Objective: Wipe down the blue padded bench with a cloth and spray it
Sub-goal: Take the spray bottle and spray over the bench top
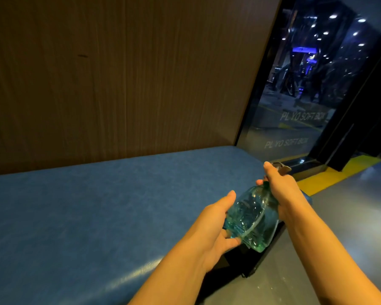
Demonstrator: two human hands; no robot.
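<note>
The blue padded bench (97, 205) runs from the lower left to the right of the view, along a wall. Over its front right part I hold a clear, blue-green spray bottle (251, 219), tilted with its nozzle pointing away from me. My right hand (279, 186) grips the bottle's neck and trigger head. My left hand (218, 225) cups the bottle's body from the left and below. No cloth is in view.
A brown wood-grain wall (119, 73) stands behind the bench. A dark glass panel (306, 84) with white lettering rises at the bench's far right end. A grey floor (350, 216) with a yellow strip (330, 175) lies to the right.
</note>
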